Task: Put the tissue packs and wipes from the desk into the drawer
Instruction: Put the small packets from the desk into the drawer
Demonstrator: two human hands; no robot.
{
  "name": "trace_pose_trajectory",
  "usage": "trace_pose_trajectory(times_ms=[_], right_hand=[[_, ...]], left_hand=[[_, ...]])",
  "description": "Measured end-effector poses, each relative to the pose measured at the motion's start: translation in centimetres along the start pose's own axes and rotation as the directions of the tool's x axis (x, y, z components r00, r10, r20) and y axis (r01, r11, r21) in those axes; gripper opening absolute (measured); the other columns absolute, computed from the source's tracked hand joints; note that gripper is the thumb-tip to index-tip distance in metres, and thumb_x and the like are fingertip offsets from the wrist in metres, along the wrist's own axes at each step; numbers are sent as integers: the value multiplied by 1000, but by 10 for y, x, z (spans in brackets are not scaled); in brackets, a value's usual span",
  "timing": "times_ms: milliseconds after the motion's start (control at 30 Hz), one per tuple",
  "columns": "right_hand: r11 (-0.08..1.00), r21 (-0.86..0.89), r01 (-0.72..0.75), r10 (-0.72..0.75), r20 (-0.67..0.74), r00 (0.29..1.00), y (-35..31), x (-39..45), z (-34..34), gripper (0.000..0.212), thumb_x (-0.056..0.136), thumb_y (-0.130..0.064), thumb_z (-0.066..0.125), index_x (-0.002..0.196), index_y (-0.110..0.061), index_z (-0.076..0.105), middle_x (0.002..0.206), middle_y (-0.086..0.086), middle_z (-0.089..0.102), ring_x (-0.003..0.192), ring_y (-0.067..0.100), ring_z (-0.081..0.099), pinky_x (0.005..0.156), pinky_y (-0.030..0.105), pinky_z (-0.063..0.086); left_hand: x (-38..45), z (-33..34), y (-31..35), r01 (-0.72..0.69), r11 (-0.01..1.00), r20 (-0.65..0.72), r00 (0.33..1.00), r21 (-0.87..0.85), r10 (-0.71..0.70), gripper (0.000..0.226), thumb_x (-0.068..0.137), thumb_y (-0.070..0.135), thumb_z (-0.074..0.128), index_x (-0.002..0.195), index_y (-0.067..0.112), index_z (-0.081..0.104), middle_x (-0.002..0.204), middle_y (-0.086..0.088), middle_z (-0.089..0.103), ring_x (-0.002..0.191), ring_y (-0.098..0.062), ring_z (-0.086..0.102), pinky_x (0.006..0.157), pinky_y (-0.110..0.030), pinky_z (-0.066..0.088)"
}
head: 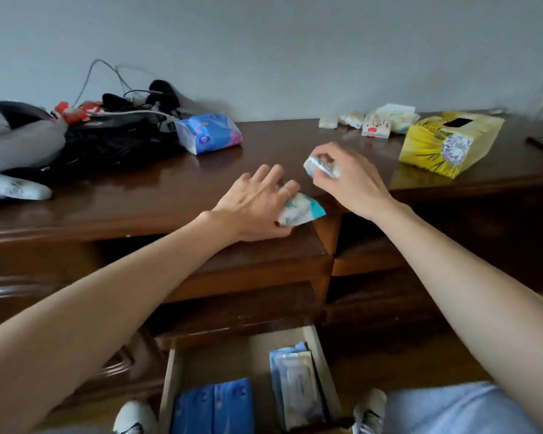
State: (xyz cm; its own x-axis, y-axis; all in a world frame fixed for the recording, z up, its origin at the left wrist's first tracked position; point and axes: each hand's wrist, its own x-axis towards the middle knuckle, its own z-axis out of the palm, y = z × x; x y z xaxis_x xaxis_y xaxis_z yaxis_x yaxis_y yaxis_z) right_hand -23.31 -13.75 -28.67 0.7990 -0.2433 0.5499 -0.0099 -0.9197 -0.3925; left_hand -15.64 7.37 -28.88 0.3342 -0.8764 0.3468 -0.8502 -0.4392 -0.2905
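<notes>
While each of two hands, left (257, 205) and right (347, 180), clutches one pack (300, 209) (322, 166), one blue pack (208, 133) lies beyond the left.

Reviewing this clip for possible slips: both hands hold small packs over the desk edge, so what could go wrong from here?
1. The left hand pinches its teal-edged pack loosely at the desk edge; it might fall outside the open drawer.
2. The right hand grips only part of its small white pack, which could slip.
3. The blue tissue pack beside the dark bag could be overlooked.
</notes>
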Motion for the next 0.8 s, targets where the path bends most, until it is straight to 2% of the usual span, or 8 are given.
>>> trace_pose_trajectory(times_ms=[133, 200, 300, 367, 467, 567, 667, 800], right_hand=[[937, 346, -57, 85, -66, 994, -41, -53, -8, 29, 86, -38, 60, 115, -40, 59, 102, -13, 69, 87, 10, 66, 70, 28, 51], [803, 560, -204, 205, 61, 977, -51, -92, -5, 30, 79, -38, 64, 108, -45, 60, 97, -9, 69, 77, 10, 69, 53, 25, 50], [577, 644, -502, 301, 404, 864, -44, -159, 33, 26, 72, -34, 67, 97, -42, 66, 98, 1, 67, 81, 15, 69, 55, 23, 54], [441, 581, -684, 341, 597, 727, -35, -203, 69, 22, 81, -24, 65, 95, -38, 75, 100, 9, 69, 83, 21, 70, 59, 28, 57], [342, 287, -895, 421, 804, 419, -13, -252, 116, 24, 84, -32, 70, 107, -31, 78, 105, 15, 75, 80, 27, 73, 61, 33, 58], [383, 16, -924, 423, 886, 191, 2, -279, 153, 80, 52, -65, 92, 120, -27, 70, 108, 10, 77, 93, 28, 74, 81, 41, 60], [398, -99, -912, 408, 909, 80, 2, -299, 179, 86, 46, -66, 94, 121, -32, 66, 118, -4, 71, 114, 20, 62, 103, 43, 48], [273, -94, -957, 448, 893, 39, 2, -315, 207, 52, 66, -27, 94, 114, -20, 72, 97, 4, 81, 90, 23, 77, 81, 39, 61]], left_hand=[[-52, -19, 21, -3, 998, -197, 980, -69, -11, 39, 87, 33, 59, 125, 22, 61, 119, -3, 58, 103, -26, 57, 59, -36, 48], [-95, -4, 42, -41, 993, -207, 978, -114, 17, 48, 85, 31, 69, 132, 25, 58, 123, -3, 59, 107, -24, 56, 68, -36, 50], [-161, 39, 75, 6, 980, -71, 997, -197, -21, 67, 81, 31, 78, 142, 25, 51, 132, -5, 58, 116, -24, 54, 83, -39, 52], [-197, 73, 95, 28, 968, 45, 999, -249, -18, 67, 81, 27, 79, 142, 20, 52, 131, -8, 59, 116, -27, 56, 86, -41, 53], [-232, 125, 110, -12, 966, 136, 989, -258, 49, 61, 76, 11, 82, 133, 9, 61, 123, -12, 63, 107, -30, 62, 78, -43, 58], [-252, 168, 120, -22, 965, 225, 971, -260, 83, 55, 77, 4, 78, 130, 7, 62, 122, -12, 64, 107, -30, 63, 78, -43, 59], [-266, 196, 133, -72, 964, 290, 946, -256, 148, 54, 75, 5, 75, 128, 10, 62, 122, -10, 63, 104, -28, 62, 73, -41, 58], [-282, 221, 136, -106, 959, 227, 959, -262, 168, 56, 78, 6, 72, 131, 10, 56, 125, -11, 58, 109, -27, 58, 74, -39, 55]])
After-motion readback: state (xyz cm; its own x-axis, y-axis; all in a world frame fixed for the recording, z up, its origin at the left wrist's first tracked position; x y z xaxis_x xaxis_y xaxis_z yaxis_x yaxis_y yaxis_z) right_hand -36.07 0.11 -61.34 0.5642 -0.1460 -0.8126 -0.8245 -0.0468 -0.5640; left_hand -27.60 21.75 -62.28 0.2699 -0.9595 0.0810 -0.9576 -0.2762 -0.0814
